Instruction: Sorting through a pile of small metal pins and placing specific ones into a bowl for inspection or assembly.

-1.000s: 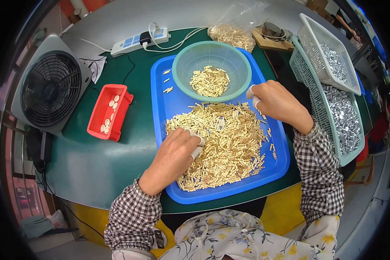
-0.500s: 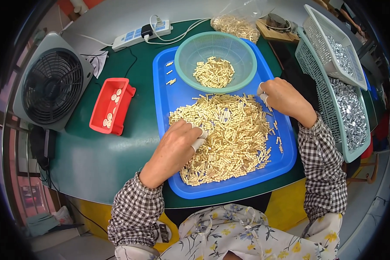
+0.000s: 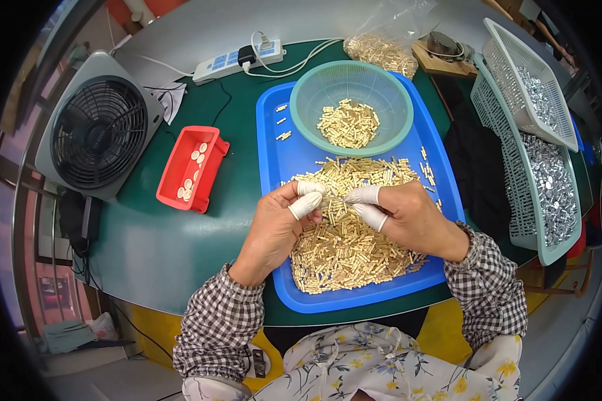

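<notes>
Over a heap of small brass-coloured metal pins (image 3: pixel 361 250) on a blue tray (image 3: pixel 318 306), my two hands meet fingertip to fingertip. White finger cots cover the thumb and forefinger of each. My left hand (image 3: pixel 277 224) is closed in a pinch. Opposite it, my right hand (image 3: pixel 411 214) pinches too. Whatever tiny piece lies between the fingertips blends with the pins behind and is too small to make out. At the tray's far end a green mesh basket (image 3: pixel 398 137) holds more pins; a few lie apart by the tray's left and right edges.
To the left stand a red bin (image 3: pixel 211 177) with pale round discs and a grey fan (image 3: pixel 100 127). A power strip (image 3: pixel 227 63) with cables and a clear bag of pins (image 3: pixel 381 53) are at the back. Stacked baskets (image 3: pixel 498 137) of silvery parts stand at right.
Both hands have come together above the heap: the right moved left and nearer from the tray's right edge, the left slightly right. The whole view has shifted a little.
</notes>
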Tool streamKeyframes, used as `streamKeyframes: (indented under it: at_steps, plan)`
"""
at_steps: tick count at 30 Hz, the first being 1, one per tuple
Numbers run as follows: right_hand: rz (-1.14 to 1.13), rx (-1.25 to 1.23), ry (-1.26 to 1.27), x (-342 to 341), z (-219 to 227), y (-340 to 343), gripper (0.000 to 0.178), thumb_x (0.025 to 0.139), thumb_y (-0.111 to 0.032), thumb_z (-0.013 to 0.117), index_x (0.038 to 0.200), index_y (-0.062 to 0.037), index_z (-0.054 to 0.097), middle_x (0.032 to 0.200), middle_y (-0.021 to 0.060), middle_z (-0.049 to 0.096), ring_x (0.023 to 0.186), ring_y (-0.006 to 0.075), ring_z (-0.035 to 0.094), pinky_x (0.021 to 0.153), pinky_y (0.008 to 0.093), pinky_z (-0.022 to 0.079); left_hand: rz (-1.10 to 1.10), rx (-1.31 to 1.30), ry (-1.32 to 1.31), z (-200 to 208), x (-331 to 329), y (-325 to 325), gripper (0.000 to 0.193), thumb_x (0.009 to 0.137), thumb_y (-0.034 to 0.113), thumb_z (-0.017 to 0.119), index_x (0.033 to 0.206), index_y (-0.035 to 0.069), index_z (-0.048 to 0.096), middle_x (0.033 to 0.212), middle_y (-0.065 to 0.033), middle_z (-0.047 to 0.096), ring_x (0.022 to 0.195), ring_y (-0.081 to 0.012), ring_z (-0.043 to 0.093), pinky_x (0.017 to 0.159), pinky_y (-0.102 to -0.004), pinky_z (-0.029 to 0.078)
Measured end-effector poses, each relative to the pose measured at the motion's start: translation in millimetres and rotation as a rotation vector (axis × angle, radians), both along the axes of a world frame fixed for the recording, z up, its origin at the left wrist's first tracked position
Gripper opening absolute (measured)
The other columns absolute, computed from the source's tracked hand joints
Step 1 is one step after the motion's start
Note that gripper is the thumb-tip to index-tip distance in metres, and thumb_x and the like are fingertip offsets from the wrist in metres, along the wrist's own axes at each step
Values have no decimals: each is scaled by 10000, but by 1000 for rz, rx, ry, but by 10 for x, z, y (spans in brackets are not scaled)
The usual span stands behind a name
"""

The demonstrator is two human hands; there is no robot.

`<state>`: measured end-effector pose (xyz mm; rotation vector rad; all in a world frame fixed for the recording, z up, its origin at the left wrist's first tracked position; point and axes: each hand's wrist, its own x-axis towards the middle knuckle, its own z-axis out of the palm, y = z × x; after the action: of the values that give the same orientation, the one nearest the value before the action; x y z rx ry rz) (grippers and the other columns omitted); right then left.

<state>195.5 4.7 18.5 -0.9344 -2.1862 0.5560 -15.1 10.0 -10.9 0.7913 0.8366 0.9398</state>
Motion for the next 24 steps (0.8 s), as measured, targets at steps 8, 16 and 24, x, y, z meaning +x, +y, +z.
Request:
streamKeyframes:
  at_steps: [8, 16, 24]
  plan:
    - [-35, -111, -14, -23, -36, 6, 195, 765, -15, 641, 959, -31, 656, 707, 131, 645, 574, 200, 634, 492, 275, 466, 8, -23, -51, -42, -28, 30, 160, 864, 96, 592, 994, 2, 583, 880, -46, 607, 729, -93, 544, 698, -229, 467]
    - [-43, -126, -34, -27, -58, 12, 183, 763, -22, 650, 946, -33, 657, 702, 130, 641, 582, 204, 633, 494, 275, 466, 19, 0, 7, -5, 11, 17, 133, 853, 73, 596, 970, 13, 579, 853, -32, 593, 704, -96, 552, 679, -228, 481]
    - [-42, 69, -182, -10, -70, -9, 244, 735, -32, 667, 977, -28, 637, 625, 114, 592, 517, 236, 589, 461, 320, 453, 70, 196, 188, -3, 28, -13, 149, 830, 15, 606, 973, 4, 568, 897, -32, 590, 775, -88, 568, 722, -223, 491]
